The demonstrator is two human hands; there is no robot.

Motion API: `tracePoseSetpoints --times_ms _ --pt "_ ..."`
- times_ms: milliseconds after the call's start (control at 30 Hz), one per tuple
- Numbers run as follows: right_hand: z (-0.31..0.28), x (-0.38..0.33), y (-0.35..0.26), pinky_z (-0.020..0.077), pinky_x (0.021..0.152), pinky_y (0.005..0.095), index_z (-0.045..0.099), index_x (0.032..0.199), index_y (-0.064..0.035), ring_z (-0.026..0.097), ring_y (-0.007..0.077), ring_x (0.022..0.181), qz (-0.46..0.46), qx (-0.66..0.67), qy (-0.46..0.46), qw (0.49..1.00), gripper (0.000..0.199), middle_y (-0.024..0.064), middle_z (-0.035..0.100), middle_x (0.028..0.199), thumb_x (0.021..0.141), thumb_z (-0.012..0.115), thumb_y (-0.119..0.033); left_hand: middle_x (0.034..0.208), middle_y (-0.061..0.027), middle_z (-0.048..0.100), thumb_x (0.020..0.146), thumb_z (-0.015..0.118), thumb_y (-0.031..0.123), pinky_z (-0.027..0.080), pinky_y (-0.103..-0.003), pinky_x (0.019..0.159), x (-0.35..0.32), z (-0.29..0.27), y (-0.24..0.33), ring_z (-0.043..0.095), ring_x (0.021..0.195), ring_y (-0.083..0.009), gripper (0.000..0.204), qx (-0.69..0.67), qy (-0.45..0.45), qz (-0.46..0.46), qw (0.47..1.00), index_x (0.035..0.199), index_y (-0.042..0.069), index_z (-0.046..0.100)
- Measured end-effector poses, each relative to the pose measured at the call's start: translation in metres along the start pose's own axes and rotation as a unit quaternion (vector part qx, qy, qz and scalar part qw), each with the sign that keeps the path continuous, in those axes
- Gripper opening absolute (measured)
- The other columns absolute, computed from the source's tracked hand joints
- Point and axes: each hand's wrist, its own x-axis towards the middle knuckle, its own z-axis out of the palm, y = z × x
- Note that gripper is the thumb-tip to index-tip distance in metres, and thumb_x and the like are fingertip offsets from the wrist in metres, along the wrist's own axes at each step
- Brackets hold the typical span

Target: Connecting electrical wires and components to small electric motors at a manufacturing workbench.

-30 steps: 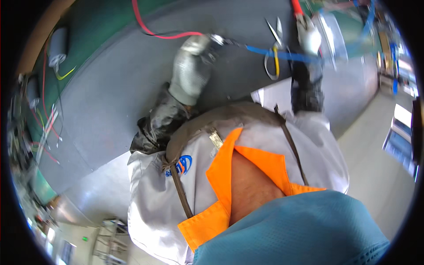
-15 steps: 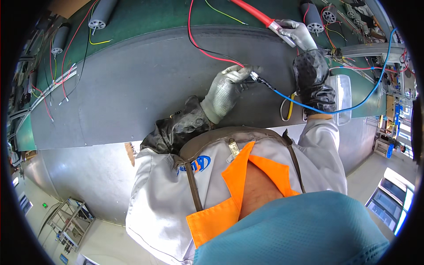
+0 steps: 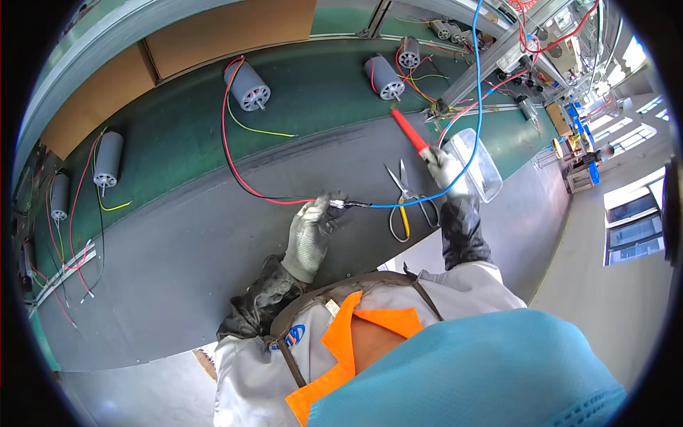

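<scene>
My left hand [image 3: 309, 238], in a grey glove, pinches the red and black wires [image 3: 238, 176] where they meet the black-covered end of a blue cable [image 3: 478, 107]. The wires run from a grey motor [image 3: 250, 87] farther back. My right hand [image 3: 447, 174], gloved and slightly blurred, grips a long red-handled tool [image 3: 410, 132] by its near end. Its far end points toward another motor [image 3: 385, 78]; the tool's exact kind is unclear. Between my hands lie scissors [image 3: 407, 186] and a yellow-handled tool [image 3: 404, 219] on the dark mat.
A clear plastic box [image 3: 485, 171] stands beside my right wrist. More motors with loose wires [image 3: 108, 156] lie at the left. Cardboard [image 3: 228, 35] lines the back, and a metal frame post [image 3: 491, 60] rises at the right. The blue cable arcs over my right hand.
The view has swung right and shows more of the bench's back. My right hand has turned the red-handled tool and brought it lower, beside the box. My left hand keeps the wires pinched.
</scene>
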Motion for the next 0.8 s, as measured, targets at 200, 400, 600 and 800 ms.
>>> tracePoseSetpoints --times_ms 200,400,600,800 --pt "0.0 -0.079 -0.103 0.0461 0.106 0.0413 0.056 0.144 -0.0003 0.061 0.0293 0.125 -0.304 0.403 -0.273 0.819 0.065 0.0185 0.061 0.141 0.089 0.08 -0.026 0.105 -0.0108 0.07 0.108 0.052 0.035 0.054 -0.038 0.09 -0.004 0.031 0.023 0.067 0.097 -0.0201 0.038 0.16 0.027 0.044 0.986 0.107 0.0 0.066" --pt "0.003 -0.06 -0.093 0.0567 0.081 0.0393 0.068 0.118 0.0048 0.071 0.0274 0.091 -0.177 0.507 -0.158 0.828 0.037 0.0171 0.072 0.108 0.106 0.056 -0.028 0.066 -0.0184 0.061 0.102 0.06 0.024 0.045 -0.044 0.06 -0.019 -0.028 0.118 0.059 0.06 -0.0321 0.038 0.668 0.326 0.262 0.616 0.076 -0.005 0.06" --pt "-0.005 -0.022 -0.082 0.0526 0.071 0.0243 0.066 0.124 0.003 0.067 0.0091 0.081 0.066 0.071 -0.354 0.93 0.032 0.0015 0.068 0.088 0.101 0.067 -0.019 0.133 -0.0248 0.061 0.089 0.075 0.027 0.047 -0.055 0.101 -0.119 -0.08 0.198 0.058 0.119 -0.0423 0.06 0.744 0.584 0.295 0.133 0.14 0.002 0.057" --pt "0.032 0.091 -0.112 0.0512 0.069 0.028 0.049 0.15 -0.0013 0.062 0.0095 0.078 -0.136 0.009 0.04 0.99 0.061 0.0058 0.07 0.094 0.093 0.071 -0.009 0.127 -0.0195 0.064 0.087 0.07 0.014 0.047 -0.052 0.104 -0.017 -0.023 0.126 0.06 0.12 -0.0396 0.048 0.79 0.207 0.415 0.401 0.133 0.001 0.06"
